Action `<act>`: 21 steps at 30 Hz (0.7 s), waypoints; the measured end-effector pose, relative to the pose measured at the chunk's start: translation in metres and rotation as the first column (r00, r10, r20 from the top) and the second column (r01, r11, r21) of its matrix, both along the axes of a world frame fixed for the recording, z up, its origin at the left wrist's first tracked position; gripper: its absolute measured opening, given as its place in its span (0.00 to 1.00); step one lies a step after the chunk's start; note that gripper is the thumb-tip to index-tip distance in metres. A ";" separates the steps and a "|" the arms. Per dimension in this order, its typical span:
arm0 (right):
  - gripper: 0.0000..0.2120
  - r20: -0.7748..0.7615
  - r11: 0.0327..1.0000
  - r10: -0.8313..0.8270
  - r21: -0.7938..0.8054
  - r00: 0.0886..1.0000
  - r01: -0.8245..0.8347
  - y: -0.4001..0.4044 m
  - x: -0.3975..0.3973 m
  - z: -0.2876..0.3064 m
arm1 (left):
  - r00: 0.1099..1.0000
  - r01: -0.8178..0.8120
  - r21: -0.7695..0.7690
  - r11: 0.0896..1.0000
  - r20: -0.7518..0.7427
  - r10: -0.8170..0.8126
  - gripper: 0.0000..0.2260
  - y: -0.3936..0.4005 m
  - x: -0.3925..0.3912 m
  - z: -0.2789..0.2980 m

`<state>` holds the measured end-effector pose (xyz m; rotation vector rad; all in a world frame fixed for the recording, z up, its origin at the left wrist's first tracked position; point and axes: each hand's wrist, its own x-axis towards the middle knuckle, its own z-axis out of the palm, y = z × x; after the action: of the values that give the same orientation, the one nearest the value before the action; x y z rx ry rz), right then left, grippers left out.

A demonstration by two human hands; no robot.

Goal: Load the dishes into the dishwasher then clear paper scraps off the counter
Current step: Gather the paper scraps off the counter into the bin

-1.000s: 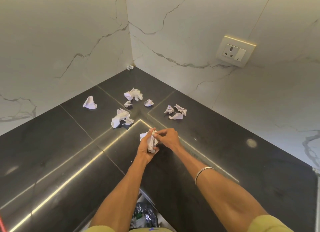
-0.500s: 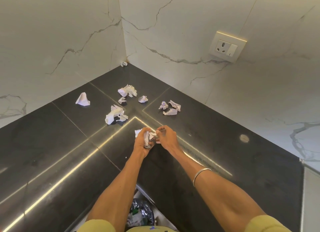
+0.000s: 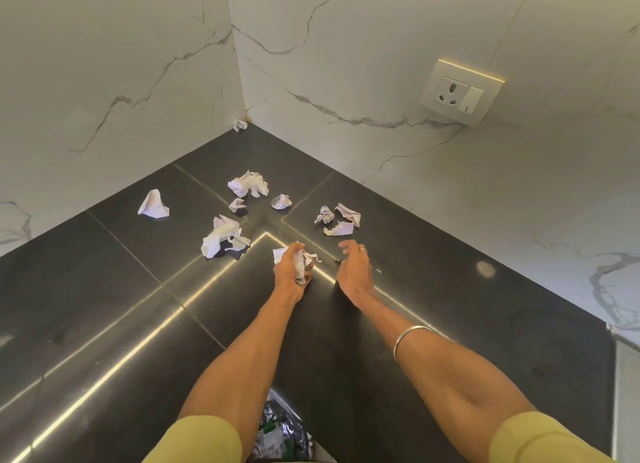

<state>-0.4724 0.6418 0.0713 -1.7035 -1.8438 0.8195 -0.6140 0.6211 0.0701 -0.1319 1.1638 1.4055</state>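
Even, soft light; bright strip reflections streak the glossy dark bench (image 3: pixel 104 324). Wide-angle bending at the edges; focus mostly sharp.

The counter (image 3: pixel 104 324) fills a corner where two walls (image 3: pixel 104 81) meet. One scrap (image 3: pixel 240 125) lies deep in that corner, against the wall. A lone scrap (image 3: pixel 153 204) lies to the left. A central cluster (image 3: pixel 248 184) sits behind a larger wad (image 3: pixel 223 236). A cluster of three scraps (image 3: pixel 337 219) lies to the right, just behind the right hand (image 3: pixel 353 268). The left hand (image 3: pixel 289 272), beside it, is closed around collected paper (image 3: pixel 302 261). A socket (image 3: pixel 462 92) is on the right wall. A bin (image 3: pixel 280 431) sits below the counter's near edge, between the forearms.
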 end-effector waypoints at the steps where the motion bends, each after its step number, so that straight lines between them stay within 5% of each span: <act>1: 0.27 0.022 1.000 0.012 0.027 1.000 -0.012 0.007 0.000 0.003 | 1.000 -0.006 -0.006 1.000 0.002 0.006 0.05 0.004 -0.001 -0.001; 8: 0.33 0.451 0.930 0.161 0.228 0.878 -0.288 0.070 -0.018 0.006 | 0.999 -0.028 -0.048 0.998 0.019 0.029 0.05 0.020 -0.006 -0.003; 14: 0.36 0.597 0.932 0.302 -0.018 0.743 -0.363 0.108 -0.044 0.007 | 0.999 -0.035 -0.065 0.997 0.018 0.037 0.06 0.019 -0.006 -0.007; 18: 0.25 0.617 0.899 0.383 -0.079 0.687 -0.430 0.120 -0.044 0.004 | 0.997 -0.076 -0.098 0.992 -0.002 0.076 0.10 0.024 -0.003 -0.009; 21: 0.16 0.554 0.897 0.371 -0.006 0.746 -0.442 0.122 -0.042 0.006 | 0.996 -0.092 -0.107 0.990 -0.007 0.092 0.12 0.026 -0.002 -0.011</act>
<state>-0.5146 0.7634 0.0774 -1.5709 -2.6643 0.3589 -0.6163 0.6472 0.0594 -0.2630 1.2488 1.4239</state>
